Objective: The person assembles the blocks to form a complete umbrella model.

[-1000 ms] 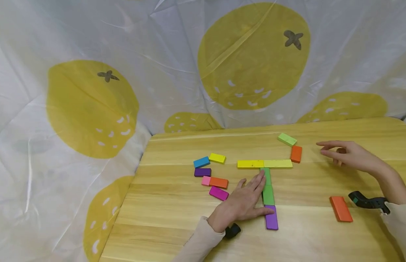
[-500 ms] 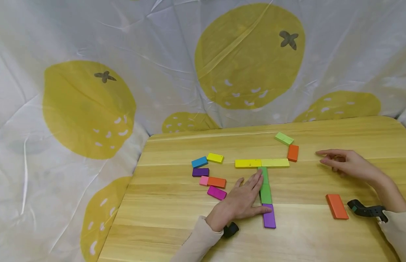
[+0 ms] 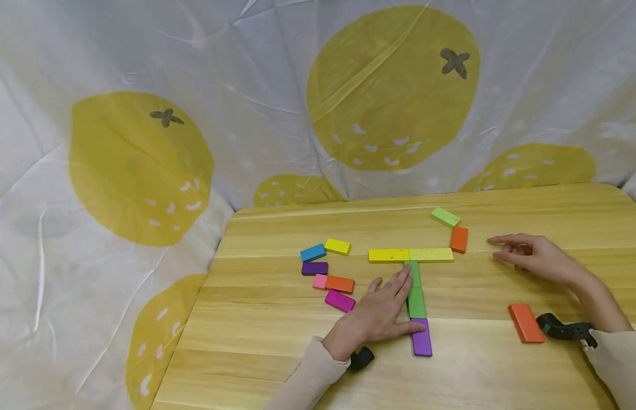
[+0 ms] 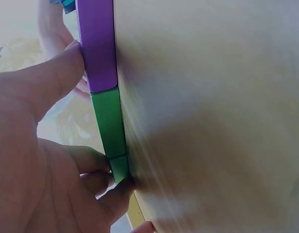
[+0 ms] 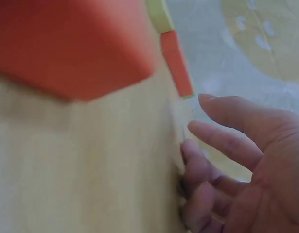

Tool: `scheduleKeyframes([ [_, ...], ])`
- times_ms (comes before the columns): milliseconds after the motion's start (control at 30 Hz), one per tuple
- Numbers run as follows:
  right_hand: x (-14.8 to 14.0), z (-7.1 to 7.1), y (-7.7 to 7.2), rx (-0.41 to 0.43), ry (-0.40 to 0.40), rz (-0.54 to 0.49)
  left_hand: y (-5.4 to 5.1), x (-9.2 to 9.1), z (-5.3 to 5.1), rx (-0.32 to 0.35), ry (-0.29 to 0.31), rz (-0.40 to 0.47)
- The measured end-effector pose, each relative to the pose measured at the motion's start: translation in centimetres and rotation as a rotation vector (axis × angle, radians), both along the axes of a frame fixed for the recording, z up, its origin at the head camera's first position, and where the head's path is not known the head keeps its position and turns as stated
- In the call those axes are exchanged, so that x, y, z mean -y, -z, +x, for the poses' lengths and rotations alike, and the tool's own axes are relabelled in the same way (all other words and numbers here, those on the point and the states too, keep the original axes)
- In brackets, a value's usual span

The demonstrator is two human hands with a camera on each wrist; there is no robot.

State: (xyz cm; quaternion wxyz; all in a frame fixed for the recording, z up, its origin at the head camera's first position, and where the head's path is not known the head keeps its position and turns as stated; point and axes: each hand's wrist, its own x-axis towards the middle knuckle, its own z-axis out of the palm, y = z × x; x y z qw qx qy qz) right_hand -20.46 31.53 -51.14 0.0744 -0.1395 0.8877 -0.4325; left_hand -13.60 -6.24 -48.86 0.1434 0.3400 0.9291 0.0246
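My left hand (image 3: 382, 310) lies palm down with fingers spread beside a column of wooden blocks. Its fingertips touch the upper green block (image 3: 415, 273), and its thumb rests on the purple block (image 3: 422, 343). Between these two is another green block (image 3: 416, 303). A yellow block (image 3: 388, 255) and a pale yellow block (image 3: 431, 255) lie end to end across the column's far end, forming a T. My right hand (image 3: 541, 256) hovers at the right, fingers loosely bent, holding nothing. Nearest to it are a small orange block (image 3: 459, 240) and a large red-orange block (image 3: 525, 323).
Left of the T lie loose blocks: blue (image 3: 313, 253), yellow (image 3: 338, 246), dark purple (image 3: 315, 268), pink (image 3: 320, 281), orange (image 3: 340, 285) and magenta (image 3: 340, 300). A light green block (image 3: 445, 217) is at the back. Lemon-print cloth (image 3: 266, 114) hangs behind the table.
My right hand has come slightly nearer and to the left, its wrist strap now beside the large red-orange block. The left hand keeps its place on the column. The head view has shifted a little.
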Motion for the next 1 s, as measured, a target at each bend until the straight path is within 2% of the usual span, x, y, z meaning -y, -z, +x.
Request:
scheduleKeyframes([
  [433,0.8,-2.4,-0.8,0.004,0.061,0.030,0.1,-0.1,-0.1,-0.010,0.001,-0.029],
  [567,0.6,-3.1,-0.9,0.022,0.025,0.032,0.1,-0.2,-0.1,-0.004,-0.002,-0.028],
  [733,-0.1,-4.1,-1.8,0.166,-0.082,0.026,0.1,-0.2,-0.1,-0.007,0.000,-0.033],
  [800,-0.1,-4.5,-2.1,0.194,-0.122,0.031,0.1,-0.1,-0.1,-0.006,-0.002,-0.036],
  [900,0.1,-5.2,-2.1,0.182,-0.145,0.025,0.1,-0.1,-0.1,0.002,-0.007,-0.027],
  [1000,0.6,-5.7,-1.5,0.125,-0.122,0.004,0.0,-0.1,-0.1,0.009,-0.007,-0.021],
])
